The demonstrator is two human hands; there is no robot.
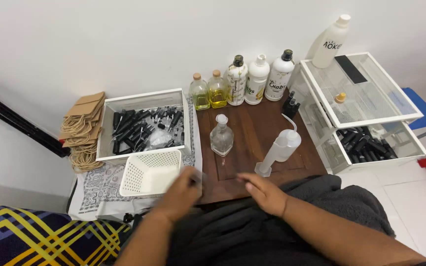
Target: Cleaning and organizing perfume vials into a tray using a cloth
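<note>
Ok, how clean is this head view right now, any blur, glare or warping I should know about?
Head view: the left hand is smeared by motion blur, so what it holds cannot be told; the right hand is only slightly soft. The clear glass bottle and white basket are sharp. Lighting is even, shadows soft, no strong glare. Wide-angle bending shows at the edges.

A dark wooden tabletop (252,125) has bare room at centre frame. A clear glass bottle (221,136) stands left of it, a plastic squeeze bottle (283,146) leans at right. A row of bottles (242,81) lines the wall at the top. A white perforated basket (150,172) blocks the lower left, a wire drawer rack (366,106) the right side.
</note>
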